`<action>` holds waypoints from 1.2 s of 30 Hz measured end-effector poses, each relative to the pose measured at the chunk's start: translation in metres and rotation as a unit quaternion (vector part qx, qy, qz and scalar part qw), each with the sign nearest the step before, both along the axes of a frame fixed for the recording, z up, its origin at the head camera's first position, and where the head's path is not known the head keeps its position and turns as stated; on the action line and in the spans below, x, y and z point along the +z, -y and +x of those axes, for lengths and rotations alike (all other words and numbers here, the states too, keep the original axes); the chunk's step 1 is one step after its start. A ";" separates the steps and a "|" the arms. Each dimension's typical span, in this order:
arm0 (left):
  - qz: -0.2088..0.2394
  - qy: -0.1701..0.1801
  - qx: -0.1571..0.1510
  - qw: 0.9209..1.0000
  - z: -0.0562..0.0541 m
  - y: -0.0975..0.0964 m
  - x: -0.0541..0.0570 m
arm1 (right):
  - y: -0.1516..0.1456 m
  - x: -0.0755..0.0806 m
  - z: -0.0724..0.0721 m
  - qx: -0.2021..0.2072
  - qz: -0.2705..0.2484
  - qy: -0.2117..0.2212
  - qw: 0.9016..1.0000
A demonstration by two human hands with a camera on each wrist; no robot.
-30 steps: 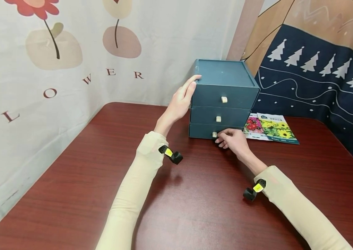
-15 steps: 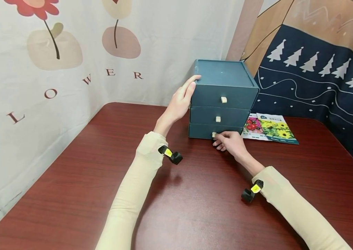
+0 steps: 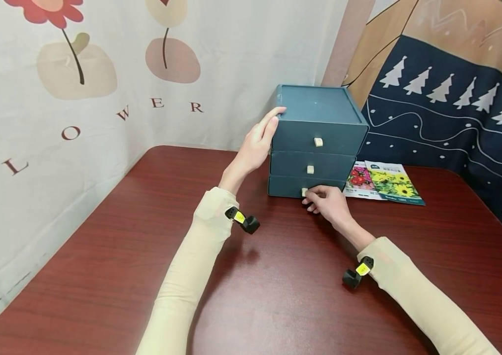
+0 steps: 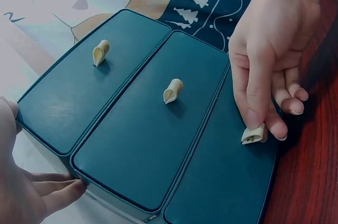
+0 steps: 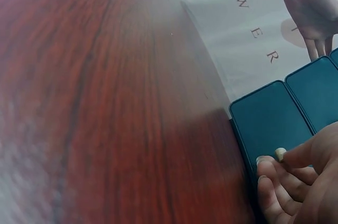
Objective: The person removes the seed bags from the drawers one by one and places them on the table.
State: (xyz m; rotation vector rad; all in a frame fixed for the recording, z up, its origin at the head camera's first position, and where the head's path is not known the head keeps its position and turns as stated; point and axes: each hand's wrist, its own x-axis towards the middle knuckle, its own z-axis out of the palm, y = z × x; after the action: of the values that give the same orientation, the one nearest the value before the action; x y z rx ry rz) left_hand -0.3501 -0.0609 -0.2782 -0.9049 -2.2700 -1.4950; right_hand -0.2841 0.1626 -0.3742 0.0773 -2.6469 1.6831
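Note:
A dark teal three-drawer box (image 3: 322, 104) stands at the back of the table, its drawers all closed. Each drawer front bears a small cream loop pull. My left hand (image 3: 253, 146) rests on the box's left side, index finger over the top edge, other fingers extended along the side. Low at the front, my right hand (image 3: 332, 203) pinches the bottom drawer's loop pull (image 4: 252, 134) between thumb and index finger. In the left wrist view the thumb lies on that pull, over the bottom drawer (image 4: 219, 182). The right wrist view shows the remaining fingers curled below it.
Two flower-printed packets (image 3: 395, 183) lie overlapped on the red-brown table (image 3: 251, 296), right of the box. A white printed curtain (image 3: 233, 59) hangs behind and to the left. Navy cloth with white trees (image 3: 437, 118) hangs at the right.
My right hand has shifted slightly left, from beside the bottom pull to pinching it. My left hand and the box look unmoved.

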 end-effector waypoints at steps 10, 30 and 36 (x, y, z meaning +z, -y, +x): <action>0.002 0.000 -0.005 1.000 0.000 -0.001 0.001 | -0.002 0.001 0.005 -0.003 0.036 -0.007 0.999; 0.007 -0.001 -0.009 1.000 0.000 0.000 -0.001 | -0.005 0.001 0.018 0.014 0.063 -0.022 0.998; 0.006 0.001 -0.010 1.000 0.000 0.000 -0.001 | -0.007 0.001 0.022 0.015 0.062 -0.011 0.998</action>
State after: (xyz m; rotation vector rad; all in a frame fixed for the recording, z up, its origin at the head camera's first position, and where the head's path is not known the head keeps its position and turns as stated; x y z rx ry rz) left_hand -0.3501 -0.0608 -0.2796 -0.9269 -2.2568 -1.5171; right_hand -0.2622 0.1692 -0.3728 0.1359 -2.7452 1.5147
